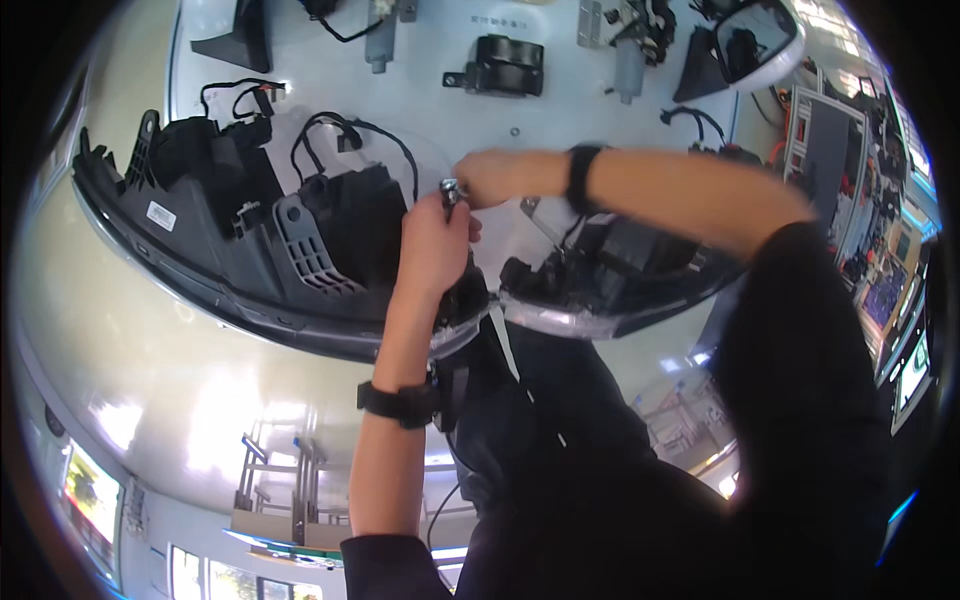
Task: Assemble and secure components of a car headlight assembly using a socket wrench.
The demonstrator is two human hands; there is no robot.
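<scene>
A large black car headlight lies back side up on the white board, left of centre, with loose cables on top. At its right end my left hand is closed around a small metal tool, whose shiny round end sticks up between thumb and fingers. My right hand reaches across from the right, curled in against that end. Its fingers are partly hidden, and what they hold does not show. A second headlight, with a clear lens edge, lies under my right forearm.
Beyond my hands, a black round-bodied part and a small ring lie on the board. A side mirror is at the far right, near a grey cylinder part. Another grey cylinder is at the far left.
</scene>
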